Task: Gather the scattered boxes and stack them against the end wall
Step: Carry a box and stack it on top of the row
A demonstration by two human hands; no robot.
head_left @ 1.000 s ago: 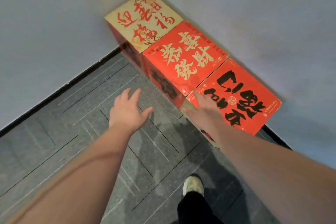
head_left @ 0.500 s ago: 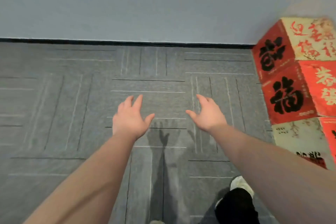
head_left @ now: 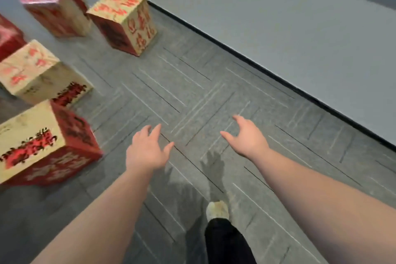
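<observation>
Lower centre of the frame: the left hand and the right hand are both stretched forward over the grey carpet, palms facing each other, fingers relaxed and spread, holding nothing.
Boxes: five scattered boxes show along the left side of the frame, none touched by either hand.
Nearest box: the cream-and-red box at lower left stands just beside the left hand, tilted in the view, its print blurred.
Next box: the cream box sits behind it at mid left, near it but apart.
Far boxes: the cream box with red characters and the red-topped box stand close together at upper left; whether they touch I cannot tell. The dark red box is cut by the left edge.
Wall: a pale wall with a dark skirting runs across the upper right; the end wall itself is not identifiable here.
Foot: a light shoe steps forward at bottom centre.
Risk: the boxes look light and loosely placed, so in my judgement a hurried one-sided grab could tip or skid the nearest one.
Second risk: the stepping foot could kick a box if the person turns left without looking.
</observation>
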